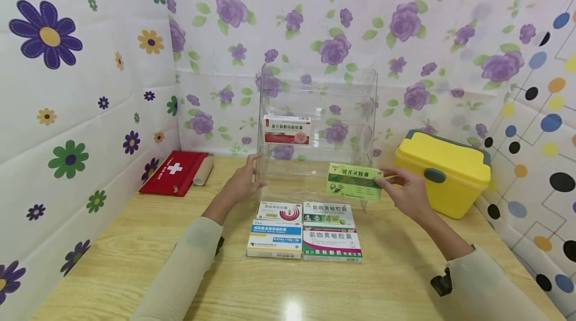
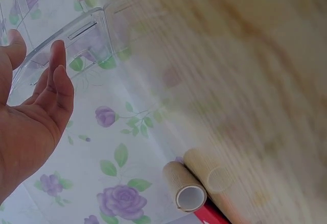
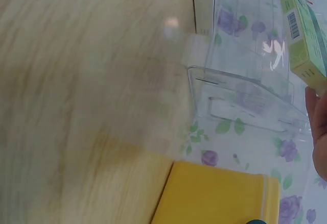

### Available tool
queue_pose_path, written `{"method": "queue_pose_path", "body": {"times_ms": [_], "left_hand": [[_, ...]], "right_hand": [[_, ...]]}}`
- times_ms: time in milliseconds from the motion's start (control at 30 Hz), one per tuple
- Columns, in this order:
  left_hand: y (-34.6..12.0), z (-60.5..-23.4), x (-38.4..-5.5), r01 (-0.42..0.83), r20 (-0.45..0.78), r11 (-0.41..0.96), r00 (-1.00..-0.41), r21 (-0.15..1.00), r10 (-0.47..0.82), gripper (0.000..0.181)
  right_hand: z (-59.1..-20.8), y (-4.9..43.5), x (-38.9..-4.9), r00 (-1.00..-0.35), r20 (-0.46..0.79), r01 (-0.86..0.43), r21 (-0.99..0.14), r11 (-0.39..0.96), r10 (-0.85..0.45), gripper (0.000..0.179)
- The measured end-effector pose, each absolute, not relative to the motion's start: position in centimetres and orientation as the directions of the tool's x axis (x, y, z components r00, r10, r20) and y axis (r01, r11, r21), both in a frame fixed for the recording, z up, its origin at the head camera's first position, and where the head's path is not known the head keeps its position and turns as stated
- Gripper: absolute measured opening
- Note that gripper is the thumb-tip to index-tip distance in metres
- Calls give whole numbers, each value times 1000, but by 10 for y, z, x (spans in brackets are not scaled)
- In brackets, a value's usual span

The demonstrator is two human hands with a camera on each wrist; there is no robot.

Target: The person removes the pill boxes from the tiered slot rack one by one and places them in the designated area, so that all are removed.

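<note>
My right hand (image 1: 407,192) pinches the right end of a green medicine box (image 1: 353,182), held up with its printed front outward before the lower right of a clear acrylic display rack (image 1: 315,159). The box's barcoded end (image 3: 301,38) shows in the right wrist view. My left hand (image 1: 240,181) is at the rack's lower left edge, thumb and fingers spread and slightly bent. A white and red medicine box (image 1: 287,131) stands in the rack's left part. Flat on the table before the rack lie several boxes, including a blue and white box (image 1: 274,239) and a green and magenta-striped box (image 1: 332,244).
A yellow case (image 1: 443,171) with a grey-green latch stands right of the rack. At the left lie a red first aid pouch (image 1: 173,173) and a cardboard tube (image 1: 204,171). Flowered cloth (image 1: 216,96) hangs behind the wooden table (image 1: 288,291).
</note>
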State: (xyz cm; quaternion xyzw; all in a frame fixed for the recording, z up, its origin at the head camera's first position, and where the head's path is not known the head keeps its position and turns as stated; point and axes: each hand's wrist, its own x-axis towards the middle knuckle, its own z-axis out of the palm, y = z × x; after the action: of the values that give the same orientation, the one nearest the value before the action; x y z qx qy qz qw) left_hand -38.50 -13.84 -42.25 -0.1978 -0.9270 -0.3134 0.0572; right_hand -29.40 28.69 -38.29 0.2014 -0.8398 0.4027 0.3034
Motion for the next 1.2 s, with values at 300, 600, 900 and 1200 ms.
{"method": "queue_pose_path", "body": {"times_ms": [300,600,900,1200], "left_hand": [[-139,-423,-385,414,239,715,-910,563,338,83],[-137,-419,-382,388,220,726,-921,567,321,82],[-137,-420,-384,396,231,723,-918,566,322,84],[-137,-421,-384,413,240,717,-910,562,337,84]], "right_hand": [[-405,307,-298,-789,604,-541,-598,591,-111,27],[-414,322,-294,-804,576,-525,-573,629,-146,22],[-418,337,-288,-846,512,-482,-611,628,-151,24],[-426,356,-281,-863,475,-462,-608,646,-171,23]]}}
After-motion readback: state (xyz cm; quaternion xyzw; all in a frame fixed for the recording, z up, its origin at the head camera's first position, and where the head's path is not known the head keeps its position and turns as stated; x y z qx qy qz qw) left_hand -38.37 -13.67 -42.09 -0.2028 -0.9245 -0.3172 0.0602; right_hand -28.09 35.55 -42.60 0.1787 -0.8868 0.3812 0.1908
